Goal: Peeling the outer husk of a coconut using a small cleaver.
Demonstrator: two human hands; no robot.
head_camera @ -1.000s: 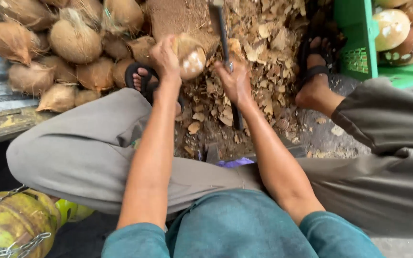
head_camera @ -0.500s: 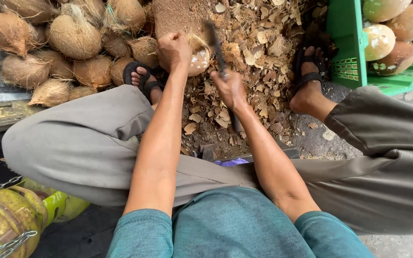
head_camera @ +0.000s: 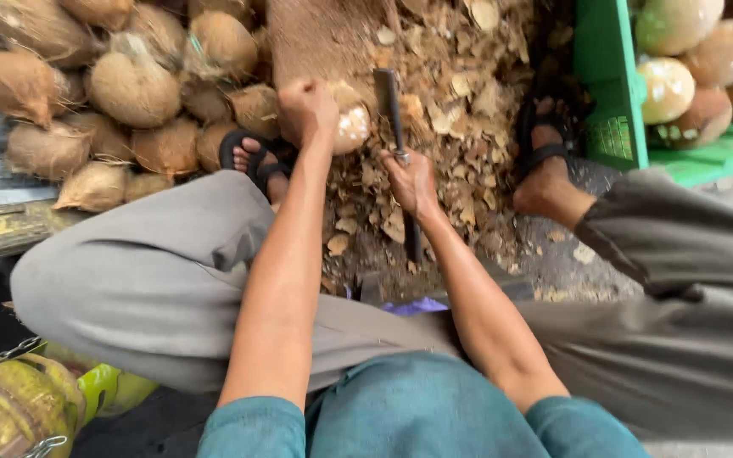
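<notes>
My left hand (head_camera: 309, 108) grips a partly husked coconut (head_camera: 351, 127), holding it against a brown wooden block (head_camera: 324, 38). My right hand (head_camera: 411, 180) is closed around the handle of a cleaver (head_camera: 388, 106), whose dark blade points away from me, just right of the coconut. Both arms reach forward between my knees, which are in grey trousers. My feet, in black sandals, rest on either side of the block.
A heap of brown husked coconuts (head_camera: 133, 89) lies at the left. Husk chips (head_camera: 460, 102) cover the ground ahead. A green crate (head_camera: 612, 93) with trimmed coconuts (head_camera: 668, 89) stands at the right. Green coconuts (head_camera: 10, 407) sit at bottom left.
The cleaver has swung from lying against the coconut to standing beside it, blade up. My left hand has turned the coconut slightly. The view has drifted a little.
</notes>
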